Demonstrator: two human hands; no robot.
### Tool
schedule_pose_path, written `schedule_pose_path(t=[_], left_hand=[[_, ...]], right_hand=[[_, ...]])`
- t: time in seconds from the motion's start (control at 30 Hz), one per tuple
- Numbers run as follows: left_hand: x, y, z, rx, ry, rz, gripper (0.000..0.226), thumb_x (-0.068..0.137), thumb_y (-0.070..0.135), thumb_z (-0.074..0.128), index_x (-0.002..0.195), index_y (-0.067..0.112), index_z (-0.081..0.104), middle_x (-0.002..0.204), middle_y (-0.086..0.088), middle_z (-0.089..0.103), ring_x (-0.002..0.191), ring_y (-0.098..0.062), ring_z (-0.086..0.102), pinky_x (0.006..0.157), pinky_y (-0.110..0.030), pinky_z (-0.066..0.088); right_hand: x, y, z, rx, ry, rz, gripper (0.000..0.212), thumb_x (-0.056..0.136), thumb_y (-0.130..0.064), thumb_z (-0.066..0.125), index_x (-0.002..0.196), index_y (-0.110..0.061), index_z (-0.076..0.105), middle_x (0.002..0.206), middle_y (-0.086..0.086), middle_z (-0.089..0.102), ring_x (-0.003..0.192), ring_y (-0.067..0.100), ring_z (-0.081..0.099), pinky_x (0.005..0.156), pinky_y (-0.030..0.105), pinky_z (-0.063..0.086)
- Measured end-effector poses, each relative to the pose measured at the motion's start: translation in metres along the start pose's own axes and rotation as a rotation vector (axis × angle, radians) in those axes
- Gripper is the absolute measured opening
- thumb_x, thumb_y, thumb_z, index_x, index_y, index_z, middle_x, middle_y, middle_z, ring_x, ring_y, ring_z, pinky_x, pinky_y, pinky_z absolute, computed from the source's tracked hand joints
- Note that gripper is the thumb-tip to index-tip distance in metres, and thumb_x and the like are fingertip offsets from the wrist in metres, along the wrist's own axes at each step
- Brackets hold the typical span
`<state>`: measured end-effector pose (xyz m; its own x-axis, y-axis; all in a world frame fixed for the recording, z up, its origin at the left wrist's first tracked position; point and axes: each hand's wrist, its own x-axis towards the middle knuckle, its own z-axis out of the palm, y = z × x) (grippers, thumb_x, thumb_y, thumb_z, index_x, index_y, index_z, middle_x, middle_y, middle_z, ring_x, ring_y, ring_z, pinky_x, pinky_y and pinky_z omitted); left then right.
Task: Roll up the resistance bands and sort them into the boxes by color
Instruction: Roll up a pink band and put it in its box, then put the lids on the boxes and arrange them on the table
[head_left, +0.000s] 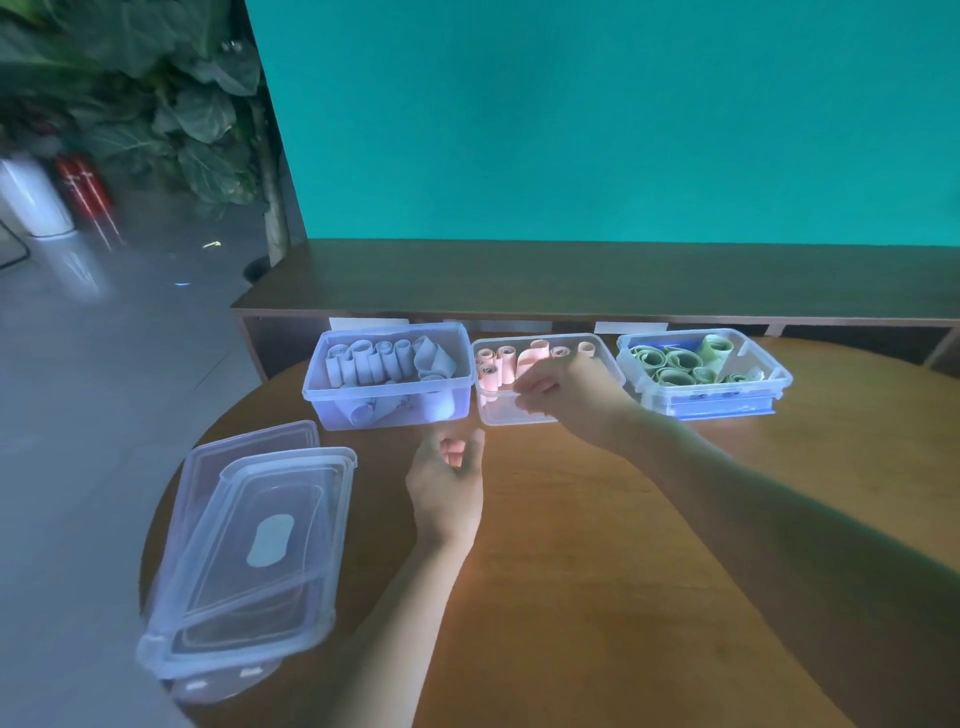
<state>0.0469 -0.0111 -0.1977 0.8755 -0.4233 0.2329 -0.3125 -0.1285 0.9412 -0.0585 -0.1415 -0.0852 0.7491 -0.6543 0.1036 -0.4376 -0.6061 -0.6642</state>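
Far left on the round wooden table: stack of clear plastic lids, overhanging the table's left edge.

Back row, three open clear boxes side by side. Left box holds rolled pale lavender bands, most standing on end, one loose roll at its right end. Middle box, just right of it and nearly touching, holds rolled pink bands packed toward the back and left; front part looks bare. Right box, set apart from the middle one, holds rolled green bands lying as flat coils, with something blue underneath at the back.

Left hand hovers over the table in front of the gap between left and middle boxes, fingers loosely curled, nothing in it.

Right hand reaches over the middle box's front right part, fingers bent downward at the rim. Can't tell whether it pinches anything; no band visible in it.

Behind the table: dark wooden bench, teal wall, potted plant at far left.
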Motion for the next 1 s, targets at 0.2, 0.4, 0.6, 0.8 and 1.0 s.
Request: schedule_pose_path(t=[0.2,0.4,0.6,0.8,1.0], left_hand=[[-0.037,0.019,-0.058,0.101,-0.081,0.102,0.035,0.095,0.045,0.065,0.123,0.024,0.064,0.101,0.019,0.065,0.094,0.010,0.059,0.088,-0.019,0.049],[-0.046,0.024,-0.154,0.213,0.000,0.159,0.030,0.094,0.041,0.068,0.121,0.026,0.066,0.102,0.016,0.067,0.093,0.003,0.061,0.086,-0.024,0.054],[-0.039,-0.006,-0.243,0.482,-0.026,0.090,0.035,0.093,0.046,0.064,0.118,0.022,0.068,0.113,0.004,0.067,0.103,-0.014,0.061,0.092,-0.037,0.054],[-0.041,-0.037,-0.287,0.754,-0.021,0.024,0.030,0.095,0.047,0.061,0.111,0.025,0.073,0.117,0.001,0.065,0.104,-0.015,0.058,0.090,-0.034,0.056],[-0.042,-0.030,-0.288,0.617,-0.085,-0.054,0.021,0.100,0.034,0.059,0.112,0.023,0.072,0.105,0.008,0.069,0.091,-0.007,0.063,0.067,-0.008,0.045]], right_hand=[[-0.064,-0.017,0.028,0.072,-0.087,0.033,0.015,0.090,-0.009,0.069,0.105,-0.011,0.075,0.086,0.000,0.072,0.073,0.010,0.066,0.060,0.012,0.047],[-0.101,-0.061,0.073,0.094,-0.186,0.018,0.007,0.089,-0.032,0.074,0.091,-0.026,0.075,0.073,-0.009,0.073,0.066,0.001,0.067,0.069,0.025,0.055],[-0.113,-0.101,0.129,0.066,-0.292,0.013,0.019,0.093,-0.040,0.068,0.099,-0.022,0.072,0.082,-0.009,0.072,0.071,0.004,0.070,0.059,0.020,0.047],[-0.111,-0.114,0.165,0.062,-0.322,0.057,0.036,0.092,-0.046,0.065,0.115,-0.019,0.065,0.098,-0.006,0.073,0.074,0.007,0.071,0.061,0.025,0.050],[-0.113,-0.121,0.165,0.129,-0.268,0.119,0.019,0.090,-0.030,0.066,0.094,-0.012,0.070,0.081,0.002,0.074,0.079,0.023,0.073,0.063,0.033,0.057]])
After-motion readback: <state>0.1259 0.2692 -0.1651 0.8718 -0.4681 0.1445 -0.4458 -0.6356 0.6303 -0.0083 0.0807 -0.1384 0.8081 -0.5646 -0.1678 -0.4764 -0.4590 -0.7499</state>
